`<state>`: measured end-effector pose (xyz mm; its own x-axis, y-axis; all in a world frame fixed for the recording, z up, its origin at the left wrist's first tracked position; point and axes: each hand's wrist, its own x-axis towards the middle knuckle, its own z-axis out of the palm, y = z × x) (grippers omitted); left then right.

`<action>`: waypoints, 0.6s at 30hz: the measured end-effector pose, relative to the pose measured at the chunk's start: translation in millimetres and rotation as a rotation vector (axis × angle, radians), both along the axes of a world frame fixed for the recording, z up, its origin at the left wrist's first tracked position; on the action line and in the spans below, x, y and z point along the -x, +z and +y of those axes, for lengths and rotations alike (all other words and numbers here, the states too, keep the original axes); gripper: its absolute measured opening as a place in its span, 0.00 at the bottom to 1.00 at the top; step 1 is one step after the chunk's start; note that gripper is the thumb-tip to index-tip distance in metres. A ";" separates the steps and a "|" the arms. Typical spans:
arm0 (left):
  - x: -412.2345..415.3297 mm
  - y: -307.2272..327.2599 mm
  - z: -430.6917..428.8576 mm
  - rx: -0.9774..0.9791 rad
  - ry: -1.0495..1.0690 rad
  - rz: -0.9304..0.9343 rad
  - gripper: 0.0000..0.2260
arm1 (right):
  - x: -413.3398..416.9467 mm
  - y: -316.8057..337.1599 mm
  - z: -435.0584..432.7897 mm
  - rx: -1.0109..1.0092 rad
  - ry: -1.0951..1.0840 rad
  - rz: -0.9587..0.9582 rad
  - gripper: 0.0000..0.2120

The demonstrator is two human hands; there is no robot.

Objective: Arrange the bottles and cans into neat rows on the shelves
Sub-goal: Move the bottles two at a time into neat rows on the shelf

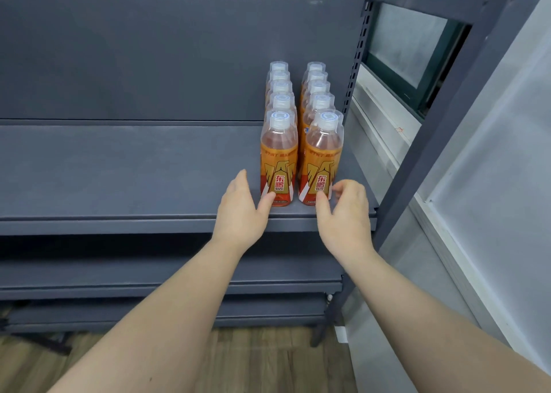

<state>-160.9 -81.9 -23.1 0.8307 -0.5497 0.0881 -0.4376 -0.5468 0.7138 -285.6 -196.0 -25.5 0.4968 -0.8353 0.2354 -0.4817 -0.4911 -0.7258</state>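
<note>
At the right end of the shelf (119, 169), the bottles (319, 103) stand upright in two rows of five that run from the front edge to the back panel, with a narrow gap between the rows. Each has an orange label and a clear cap. My left hand (241, 213) is open, fingers straight and together just left of the left front bottle (278, 160), thumb tip touching the foot of its label. My right hand (346, 213) reaches to the right front bottle (323, 160): the thumb touches its base at the front, the fingers are loosely curled beside its right side, and I cannot tell whether they grip it. Right of the rows rises the post (354, 58), with a window (411, 44) beyond. Lower shelves (149, 273) lie beneath, above a wood floor (268, 360).
</note>
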 end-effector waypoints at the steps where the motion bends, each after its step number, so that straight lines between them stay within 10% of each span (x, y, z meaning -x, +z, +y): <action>1: 2.5 0.4 5.8 -0.019 0.007 -0.029 0.33 | 2.8 -0.1 4.8 0.009 0.073 0.016 0.08; 18: -25.8 -12.7 198.8 -0.348 0.280 -0.216 0.33 | -86.6 1.3 149.0 0.250 0.973 0.540 0.30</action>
